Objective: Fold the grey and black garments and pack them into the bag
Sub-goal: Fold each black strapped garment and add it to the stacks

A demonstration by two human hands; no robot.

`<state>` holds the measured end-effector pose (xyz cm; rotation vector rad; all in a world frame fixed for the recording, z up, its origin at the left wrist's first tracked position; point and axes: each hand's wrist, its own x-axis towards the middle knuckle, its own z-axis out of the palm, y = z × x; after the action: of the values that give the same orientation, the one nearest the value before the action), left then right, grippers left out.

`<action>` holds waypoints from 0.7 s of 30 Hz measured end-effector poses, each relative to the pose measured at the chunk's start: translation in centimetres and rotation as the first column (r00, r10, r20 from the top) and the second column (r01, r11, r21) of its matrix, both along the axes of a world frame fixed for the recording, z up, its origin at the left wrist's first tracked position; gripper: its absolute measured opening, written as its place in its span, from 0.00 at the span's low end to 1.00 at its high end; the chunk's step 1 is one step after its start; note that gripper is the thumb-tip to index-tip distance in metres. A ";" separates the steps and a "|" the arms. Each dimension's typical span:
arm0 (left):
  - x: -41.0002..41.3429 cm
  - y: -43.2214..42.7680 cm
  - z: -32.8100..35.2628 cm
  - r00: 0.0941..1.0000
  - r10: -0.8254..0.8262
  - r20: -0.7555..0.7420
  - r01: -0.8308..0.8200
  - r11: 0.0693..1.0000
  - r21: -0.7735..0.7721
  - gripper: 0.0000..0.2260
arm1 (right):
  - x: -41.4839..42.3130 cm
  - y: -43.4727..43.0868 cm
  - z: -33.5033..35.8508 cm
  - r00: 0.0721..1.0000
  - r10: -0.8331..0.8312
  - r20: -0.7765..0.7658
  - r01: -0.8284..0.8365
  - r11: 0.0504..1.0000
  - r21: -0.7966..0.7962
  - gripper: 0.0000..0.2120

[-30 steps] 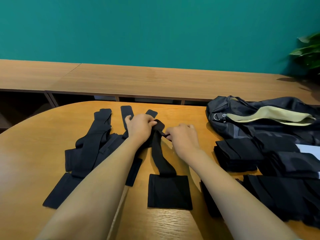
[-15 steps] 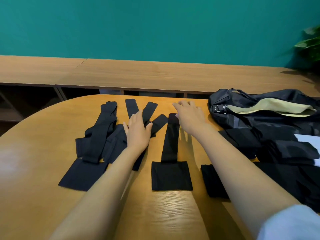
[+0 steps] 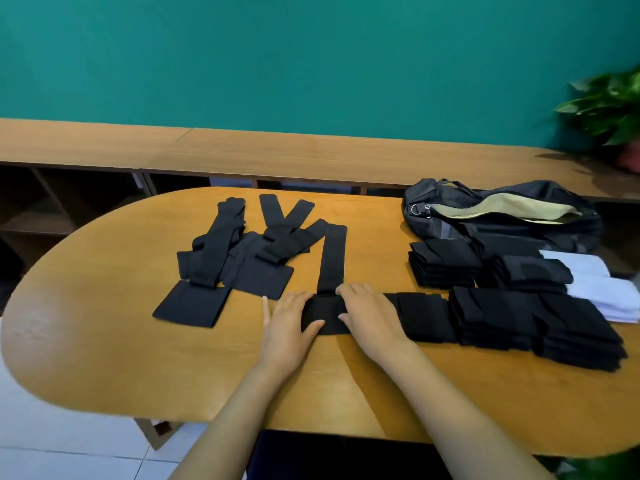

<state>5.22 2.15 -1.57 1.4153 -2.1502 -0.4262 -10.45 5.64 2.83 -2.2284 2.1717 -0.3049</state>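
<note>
Our left hand (image 3: 287, 323) lies flat with straight fingers on the near, wide end of the black garment (image 3: 327, 315). Our right hand (image 3: 372, 315) presses the same panel from the three o'clock side, just as flat and gripping nothing. The panel sits on the table (image 3: 104, 323) close to the near edge, and its narrow strip runs away from us toward twelve o'clock. We judge this to be the smoothing before the fold. To do it well we should sweep our palms outward until the panel shows no wrinkle. Then we should bring the far tip of the strip back toward six o'clock with its edges square over the panel, so the packet matches the others. Just beside our right hand at three o'clock lie the folded stacks (image 3: 519, 323), touching one another. The finished piece should join them without knocking them askew. At ten o'clock the unfolded heap (image 3: 242, 265) waits, well apart from our hands. Farthest off, at one o'clock, the bag (image 3: 446, 220) lies with its mouth open and its pale lining showing.
</note>
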 end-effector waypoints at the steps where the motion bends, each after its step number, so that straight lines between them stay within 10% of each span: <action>1: 0.2 0.7 0.0 1.000 0.003 0.001 -0.003 1.000 0.001 0.22 | 0.2 1.0 -0.6 1.000 0.001 0.009 -0.001 1.000 0.004 0.19; 21: 3.7 7.6 -1.9 0.984 -0.174 -0.034 0.167 0.974 -0.153 0.27 | -0.3 10.0 -5.4 0.941 0.174 0.290 -0.091 0.956 -0.279 0.22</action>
<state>8.93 9.76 -3.43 1.1332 -2.2239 -0.3495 -10.74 15.65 -2.53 -2.2471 1.8991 -0.9213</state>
